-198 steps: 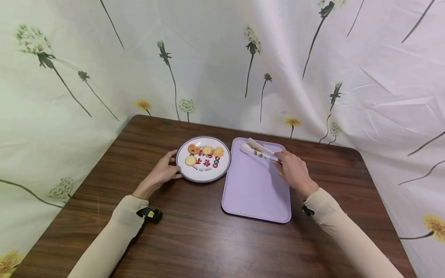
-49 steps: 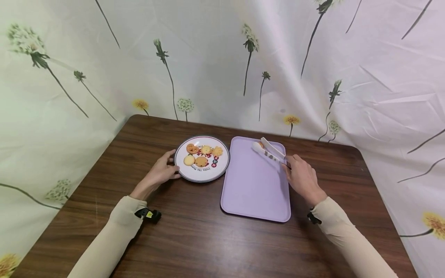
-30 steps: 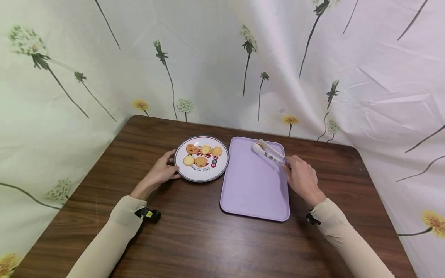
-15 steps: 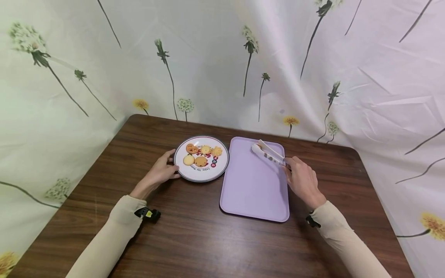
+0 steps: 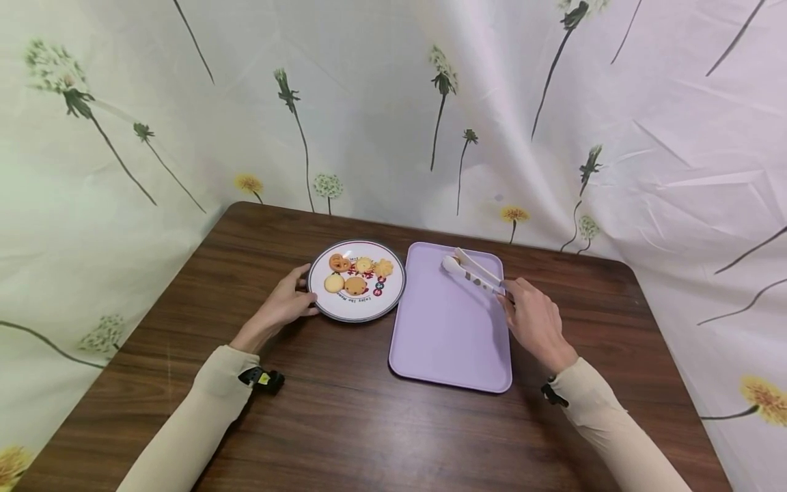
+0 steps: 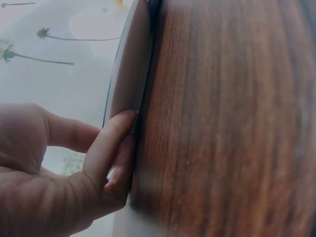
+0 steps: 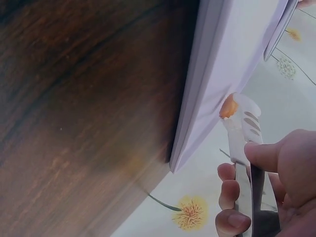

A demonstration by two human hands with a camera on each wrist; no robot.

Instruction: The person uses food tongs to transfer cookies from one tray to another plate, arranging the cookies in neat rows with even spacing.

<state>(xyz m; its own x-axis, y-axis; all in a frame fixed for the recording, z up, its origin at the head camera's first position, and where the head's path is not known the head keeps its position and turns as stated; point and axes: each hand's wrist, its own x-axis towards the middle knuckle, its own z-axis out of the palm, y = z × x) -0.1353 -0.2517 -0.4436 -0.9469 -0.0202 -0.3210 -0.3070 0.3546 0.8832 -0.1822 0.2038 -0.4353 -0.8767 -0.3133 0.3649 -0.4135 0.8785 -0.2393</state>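
On the table, a white plate (image 5: pixel 356 311) with a dark rim carries several cookies, among them a pretzel-shaped cookie (image 5: pixel 339 263) and a round brown cookie (image 5: pixel 355 286). My left hand (image 5: pixel 285 298) holds the plate's left rim; the left wrist view shows the thumb and fingers (image 6: pixel 106 148) at its edge. My right hand (image 5: pixel 533 316) grips tongs (image 5: pixel 476 275) with white, dark-spotted arms, over the far end of a lilac tray (image 5: pixel 451 342). Between the tong tips is an orange-brown cookie (image 7: pixel 228 106), mostly hidden from the head view.
The brown wooden table (image 5: pixel 344 424) runs up to a white curtain (image 5: pixel 381 123) printed with dandelions at the back and sides. Plate and tray stand side by side, nearly touching. Black straps with small devices sit at both wrists.
Since the oldest frame, the round brown cookie has come onto the plate and the tongs have shifted right on the tray. Over the last second their tips moved slightly left. My left hand stays put.
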